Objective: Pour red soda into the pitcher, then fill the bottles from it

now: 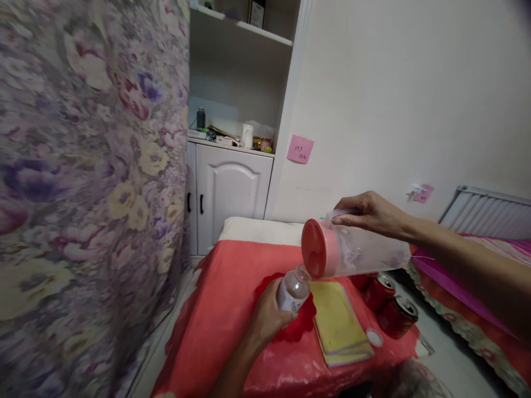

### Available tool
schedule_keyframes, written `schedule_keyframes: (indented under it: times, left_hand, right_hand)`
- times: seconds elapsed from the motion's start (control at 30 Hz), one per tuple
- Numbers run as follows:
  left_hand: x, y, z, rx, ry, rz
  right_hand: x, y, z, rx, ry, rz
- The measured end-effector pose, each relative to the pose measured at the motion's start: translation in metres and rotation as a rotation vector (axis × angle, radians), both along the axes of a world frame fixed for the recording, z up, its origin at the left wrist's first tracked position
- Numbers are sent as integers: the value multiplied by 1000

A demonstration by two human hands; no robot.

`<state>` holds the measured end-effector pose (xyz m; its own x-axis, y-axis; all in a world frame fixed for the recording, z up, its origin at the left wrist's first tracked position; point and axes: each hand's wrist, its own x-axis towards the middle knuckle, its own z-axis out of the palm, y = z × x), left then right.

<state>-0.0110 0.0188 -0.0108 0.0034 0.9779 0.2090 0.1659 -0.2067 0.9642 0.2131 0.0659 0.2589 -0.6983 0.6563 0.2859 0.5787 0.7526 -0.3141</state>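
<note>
In my right hand point(363, 210) is the handle of a clear plastic pitcher point(365, 251) with a coral-red lid. The pitcher lies tipped nearly on its side, its lid end to the left. My left hand point(269, 309) wraps round a small clear bottle point(295, 288) with a printed label. The bottle leans slightly, and its uncapped mouth meets or nearly meets the lower edge of the pitcher's lid. Some cloudy liquid seems to be inside the bottle. Beneath the bottle sits a red scalloped dish point(305, 326), partly hidden by my left hand.
Yellow folded cloths point(340, 320) lie on the red-covered table point(236, 276). Right of them are a white cap point(374, 338) and red drink cans point(398, 317). A floral curtain point(91, 193) hangs at the left, a cabinet point(232, 188) stands behind, and a bed point(468, 276) is at the right.
</note>
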Motion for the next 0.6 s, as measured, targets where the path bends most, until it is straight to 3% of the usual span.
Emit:
schedule_keyframes:
  times: [0.3,0.6]
  left_hand:
    - [-3,-3,4,4,-29,0]
    - [-8,-5,10,-15,-93,4]
  right_hand:
    - [0,1,-6,9,28,1]
    - [29,9,-45,-162,355,-121]
